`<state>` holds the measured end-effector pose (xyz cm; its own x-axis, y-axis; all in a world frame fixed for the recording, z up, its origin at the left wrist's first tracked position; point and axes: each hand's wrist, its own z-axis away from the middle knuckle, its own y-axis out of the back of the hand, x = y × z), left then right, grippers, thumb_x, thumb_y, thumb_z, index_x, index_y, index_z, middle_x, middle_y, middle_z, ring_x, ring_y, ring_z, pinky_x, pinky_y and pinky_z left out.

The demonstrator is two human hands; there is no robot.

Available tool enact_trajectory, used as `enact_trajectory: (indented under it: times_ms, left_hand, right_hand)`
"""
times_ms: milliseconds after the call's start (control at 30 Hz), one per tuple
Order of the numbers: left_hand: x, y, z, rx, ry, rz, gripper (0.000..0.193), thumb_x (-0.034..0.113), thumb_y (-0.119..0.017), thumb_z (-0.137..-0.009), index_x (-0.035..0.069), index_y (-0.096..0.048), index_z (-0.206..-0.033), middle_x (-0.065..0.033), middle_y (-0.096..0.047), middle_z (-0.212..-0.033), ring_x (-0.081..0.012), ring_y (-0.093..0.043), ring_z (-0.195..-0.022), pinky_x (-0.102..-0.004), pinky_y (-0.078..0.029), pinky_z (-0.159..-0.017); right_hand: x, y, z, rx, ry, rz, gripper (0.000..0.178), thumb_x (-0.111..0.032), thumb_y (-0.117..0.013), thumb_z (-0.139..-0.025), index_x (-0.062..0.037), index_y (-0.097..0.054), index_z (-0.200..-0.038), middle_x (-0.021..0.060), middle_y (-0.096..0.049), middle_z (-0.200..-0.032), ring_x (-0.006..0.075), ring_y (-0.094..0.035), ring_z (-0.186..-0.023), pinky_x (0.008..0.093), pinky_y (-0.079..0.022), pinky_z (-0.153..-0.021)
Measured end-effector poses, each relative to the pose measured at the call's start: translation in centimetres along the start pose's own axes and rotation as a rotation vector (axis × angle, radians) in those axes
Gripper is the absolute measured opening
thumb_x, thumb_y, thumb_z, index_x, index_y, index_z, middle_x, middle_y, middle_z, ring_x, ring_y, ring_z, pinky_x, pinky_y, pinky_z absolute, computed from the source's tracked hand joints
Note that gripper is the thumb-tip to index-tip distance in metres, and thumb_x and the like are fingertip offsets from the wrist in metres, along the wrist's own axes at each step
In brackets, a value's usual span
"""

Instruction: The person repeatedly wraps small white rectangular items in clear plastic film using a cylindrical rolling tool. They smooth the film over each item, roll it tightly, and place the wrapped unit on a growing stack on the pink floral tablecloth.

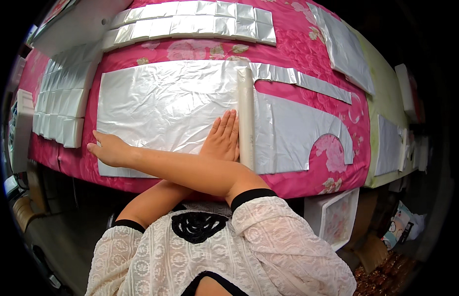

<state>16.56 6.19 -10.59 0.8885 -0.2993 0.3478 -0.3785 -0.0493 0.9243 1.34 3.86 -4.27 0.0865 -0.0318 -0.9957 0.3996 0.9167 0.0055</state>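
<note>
Before me lies a silvery-white plastic vest bag (160, 98), spread flat with its two handle loops (333, 128) toward the right. Across its middle runs a long, narrow, pale strip (245, 123); whether it is a bar or a rolled fold I cannot tell. My forearms cross, the right over the left. My left hand (222, 135) presses flat on the bag, fingers stretched out beside the strip. At the bag's left edge my right hand (110, 149) has thumb and a finger apart, with nothing visible between them; its other fingers are hidden.
Folded silvery packets stand in rows at the back (190, 24) and in a block at the left (66, 98). A pink flowered cloth (298, 54) covers the table. More flat bags (345, 54) lie at the far right, and a white bin (333, 217) stands below the near edge.
</note>
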Motion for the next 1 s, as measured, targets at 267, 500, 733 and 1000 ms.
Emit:
enact_trajectory:
  times_ms: [267, 500, 733, 1000]
  left_hand:
    - [0.0, 1.4, 0.2, 0.067, -0.044, 0.178, 0.061, 0.024, -0.043, -0.085, -0.007, -0.027, -0.135, -0.0265, -0.025, -0.141, -0.0354, -0.019, -0.135, -0.0446, -0.012, -0.111]
    - [-0.6, 0.5, 0.3, 0.167, 0.001, 0.297, 0.063, 0.015, -0.042, -0.08, -0.008, -0.025, -0.135, -0.0275, -0.025, -0.141, -0.037, -0.018, -0.135, -0.0429, -0.011, -0.111]
    - [-6.2, 8.9, 5.2, 0.477, 0.139, 0.897, 0.056, 0.004, -0.043, -0.08, -0.001, -0.032, -0.136, -0.0159, -0.036, -0.14, -0.0253, -0.03, -0.132, -0.0373, -0.022, -0.108]
    - [-10.7, 13.0, 19.0, 0.653, 0.587, 0.949, 0.041, 0.02, -0.035, -0.093, 0.0, -0.042, -0.128, -0.0128, -0.046, -0.131, -0.0214, -0.044, -0.12, -0.034, -0.033, -0.099]
  right_hand:
    - [-0.2, 16.2, 19.4, 0.465, 0.497, 0.828, 0.036, -0.018, -0.06, -0.081, -0.002, -0.056, -0.113, 0.0149, -0.058, -0.113, 0.0328, -0.052, -0.109, 0.0408, -0.041, -0.091]
    - [3.9, 21.2, 28.2, 0.171, 0.185, 1.215, 0.057, -0.037, -0.055, -0.083, -0.0071, -0.044, -0.131, 0.0118, -0.038, -0.139, 0.0306, -0.036, -0.127, 0.0433, -0.029, -0.104]
    - [3.8, 18.8, 21.8, 0.033, 0.285, 1.24, 0.06, -0.047, -0.046, -0.086, -0.0094, -0.043, -0.132, 0.0056, -0.035, -0.142, 0.0257, -0.024, -0.135, 0.0428, -0.015, -0.11]
    - [-1.6, 6.0, 10.4, -0.226, 0.664, 0.351, 0.034, -0.027, -0.057, -0.084, -0.0049, -0.057, -0.11, 0.0141, -0.058, -0.112, 0.0306, -0.054, -0.106, 0.0388, -0.042, -0.09]
